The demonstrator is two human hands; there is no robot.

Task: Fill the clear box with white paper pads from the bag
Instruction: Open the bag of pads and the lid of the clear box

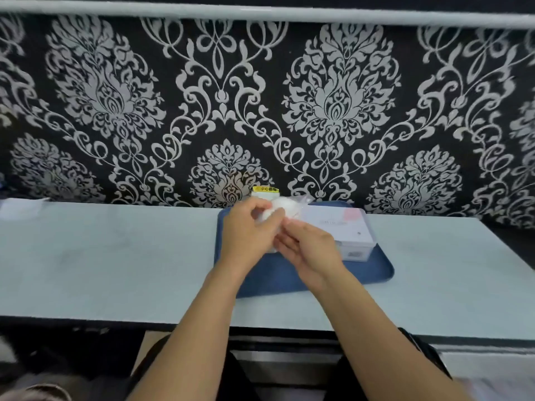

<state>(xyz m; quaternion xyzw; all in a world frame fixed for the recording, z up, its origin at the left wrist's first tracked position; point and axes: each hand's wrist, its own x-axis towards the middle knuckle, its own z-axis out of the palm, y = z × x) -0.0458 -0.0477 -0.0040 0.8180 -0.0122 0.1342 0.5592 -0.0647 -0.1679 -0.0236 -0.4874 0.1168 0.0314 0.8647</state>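
Both hands work together over the blue tray [289, 280], which lies on the pale tabletop [115, 256] against the black-and-silver patterned wall [260, 96].

Left hand [246, 230]: above the tray's far left part, fingers curled round the clear plastic bag [279, 205]. Its thumb and fingertips press into the bag's side. White pads show through the plastic as a rounded white mass; a yellow label strip [265, 189] sits at the bag's top, at the tray's far edge.

Right hand [307, 246]: just right of the left hand, over the tray's middle, touching it. Fingers bent toward the bag's lower end and seem to pinch the plastic there, though motion blur hides the exact hold.

Clear box [351, 230]: on the tray's right half, just right of the hands, lid on. White contents or a card inside, with a pinkish patch near its far right corner and a small printed code on its near face.

Beyond the tray, far to the left, a white sheet [20, 208] lies at the table's back edge. The bag is off the tray surface, held up by the hands.
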